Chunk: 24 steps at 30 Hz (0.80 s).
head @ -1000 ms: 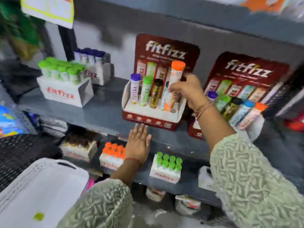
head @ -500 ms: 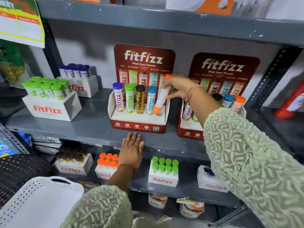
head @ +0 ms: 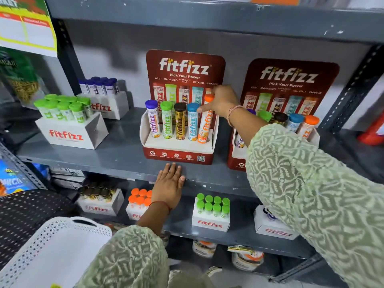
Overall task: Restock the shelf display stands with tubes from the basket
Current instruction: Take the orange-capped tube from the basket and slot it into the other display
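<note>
A red fitfizz display stand point(head: 178, 156) sits mid-shelf with purple, green, brown and blue capped tubes upright in its slots. An orange-capped tube point(head: 204, 125) stands in the rightmost slot, leaning slightly left. My right hand point(head: 222, 101) is closed around its top, index finger pointing left over the blue cap. A second red stand point(head: 236, 163) to the right holds several tubes, partly hidden by my sleeve. My left hand point(head: 169, 185) lies flat and open on the shelf's front edge. The white perforated basket point(head: 52, 252) is at bottom left.
White fitfizz boxes with green-capped tubes point(head: 68, 129) and purple-capped tubes point(head: 104, 100) stand at the left of the shelf. The lower shelf holds boxes of brown, orange point(head: 137, 204) and green point(head: 211, 215) capped tubes. A metal upright point(head: 353, 88) bounds the right side.
My right hand lowered the orange-capped tube from above the stand into the rightmost slot. The left hand stayed flat on the shelf edge. The view steadied and rose.
</note>
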Available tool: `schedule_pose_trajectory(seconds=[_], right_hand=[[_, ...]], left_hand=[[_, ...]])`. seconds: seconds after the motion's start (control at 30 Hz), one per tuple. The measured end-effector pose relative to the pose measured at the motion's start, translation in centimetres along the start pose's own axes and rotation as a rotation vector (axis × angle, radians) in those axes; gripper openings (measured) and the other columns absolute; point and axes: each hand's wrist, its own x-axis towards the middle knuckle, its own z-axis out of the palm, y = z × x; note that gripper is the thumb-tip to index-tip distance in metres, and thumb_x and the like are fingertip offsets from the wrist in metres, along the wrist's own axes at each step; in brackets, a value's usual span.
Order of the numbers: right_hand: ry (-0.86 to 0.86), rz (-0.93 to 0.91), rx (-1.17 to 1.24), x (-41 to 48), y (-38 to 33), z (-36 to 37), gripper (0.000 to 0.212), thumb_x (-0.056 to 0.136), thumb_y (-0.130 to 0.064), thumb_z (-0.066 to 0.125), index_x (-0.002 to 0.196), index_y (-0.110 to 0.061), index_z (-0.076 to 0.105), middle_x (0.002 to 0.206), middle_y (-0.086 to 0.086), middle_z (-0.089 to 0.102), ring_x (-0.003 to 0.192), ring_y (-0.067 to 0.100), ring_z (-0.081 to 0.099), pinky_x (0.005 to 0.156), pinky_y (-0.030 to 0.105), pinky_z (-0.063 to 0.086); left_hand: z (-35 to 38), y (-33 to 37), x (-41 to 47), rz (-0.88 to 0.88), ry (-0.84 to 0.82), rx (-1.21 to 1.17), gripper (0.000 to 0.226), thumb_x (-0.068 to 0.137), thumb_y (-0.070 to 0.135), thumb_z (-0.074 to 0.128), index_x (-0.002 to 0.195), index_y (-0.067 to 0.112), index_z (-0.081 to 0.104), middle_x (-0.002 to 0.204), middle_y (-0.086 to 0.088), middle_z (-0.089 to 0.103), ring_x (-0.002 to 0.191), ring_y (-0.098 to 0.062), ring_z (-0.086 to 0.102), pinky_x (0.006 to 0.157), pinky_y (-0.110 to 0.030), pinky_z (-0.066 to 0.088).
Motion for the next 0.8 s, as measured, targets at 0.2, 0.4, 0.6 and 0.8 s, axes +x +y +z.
schedule_pose_trajectory(seconds=[0.2, 0.4, 0.6, 0.8], right_hand=[[-0.027, 0.024, -0.049, -0.3, 0.4, -0.4, 0.058, 0.061, -0.032, 0.083, 0.108, -0.009, 0.058, 0.115, 0.009, 0.065, 0.101, 0.024, 0.064, 0.085, 0.033, 0.051], [-0.089, 0.002, -0.158, -1.3, 1.0, 1.0, 0.055, 0.064, -0.039, 0.079, 0.103, -0.007, 0.058, 0.107, 0.008, 0.067, 0.09, 0.024, 0.062, 0.083, 0.036, 0.053], [-0.135, 0.02, -0.27, -0.9, 0.6, -0.3, 0.055, 0.07, -0.027, 0.077, 0.118, -0.009, 0.057, 0.124, 0.009, 0.061, 0.109, 0.029, 0.058, 0.094, 0.04, 0.048], [-0.083, 0.047, -0.222, -1.5, 0.5, 0.2, 0.052, 0.071, -0.027, 0.076, 0.115, -0.007, 0.056, 0.121, 0.01, 0.063, 0.108, 0.029, 0.06, 0.092, 0.041, 0.048]], left_hand=[[0.0, 0.0, -0.1, 0.017, -0.008, 0.021, 0.06, 0.089, 0.039, 0.009, 0.141, 0.01, 0.02, 0.152, -0.008, 0.015, 0.139, -0.022, 0.003, 0.112, -0.034, -0.002], [-0.2, 0.1, -0.1, 0.01, -0.037, 0.028, 0.065, 0.085, 0.041, 0.006, 0.141, 0.01, 0.017, 0.153, -0.008, 0.013, 0.14, -0.021, 0.001, 0.111, -0.033, -0.004], [-0.3, 0.2, -0.2, 0.005, -0.053, 0.037, 0.059, 0.092, 0.04, 0.006, 0.142, 0.01, 0.014, 0.153, -0.008, 0.01, 0.139, -0.021, 0.0, 0.111, -0.033, -0.004], [-0.8, 0.1, -0.1, 0.014, -0.089, 0.012, 0.047, 0.101, 0.031, 0.019, 0.142, 0.011, 0.012, 0.154, -0.008, 0.008, 0.139, -0.021, -0.001, 0.111, -0.033, -0.004]])
